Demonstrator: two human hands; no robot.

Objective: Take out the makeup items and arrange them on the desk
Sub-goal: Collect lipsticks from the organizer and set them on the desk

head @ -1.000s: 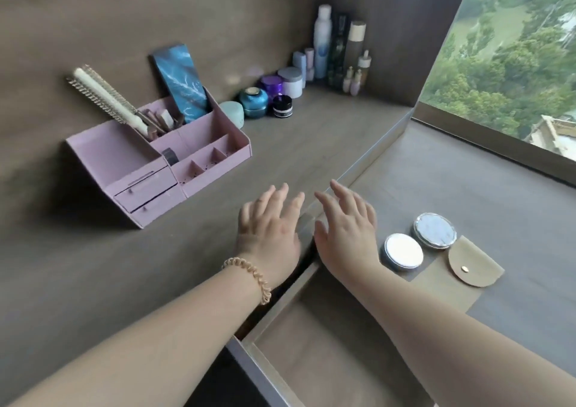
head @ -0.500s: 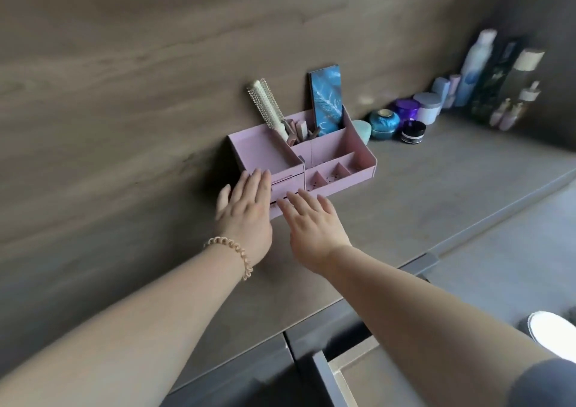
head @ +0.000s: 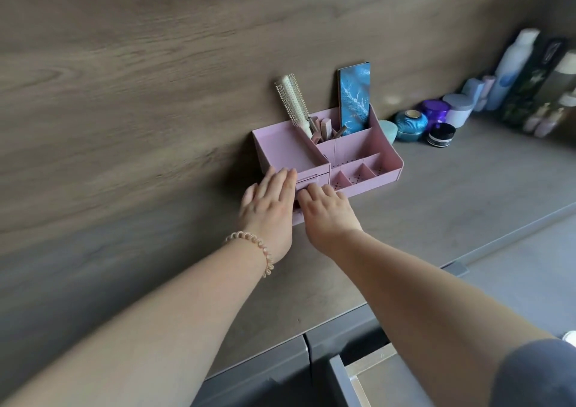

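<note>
A pink organiser point(head: 386, 154) stands against the wooden wall on the desk point(head: 452, 200). In its back compartments are a round hairbrush point(head: 293, 102), a blue patterned palette point(head: 354, 99) and a few lipsticks point(head: 324, 129). My left hand point(head: 269, 207), with a beaded bracelet on the wrist, lies flat with fingers apart against the organiser's front left corner. My right hand point(head: 324, 208) rests on the front of the organiser's small drawers, its fingertips curled at the drawer face. The drawer fronts are mostly hidden by both hands.
Right of the organiser stand a teal jar point(head: 410, 124), a purple jar point(head: 434, 110), a black jar point(head: 441, 134), a white jar point(head: 457, 108) and several tall bottles point(head: 511, 69) in the corner. An open desk drawer point(head: 371, 375) shows at the bottom right.
My view swung left from the open desk drawer to the organiser. Both hands travelled forward from the desk edge and now touch the organiser's front.
</note>
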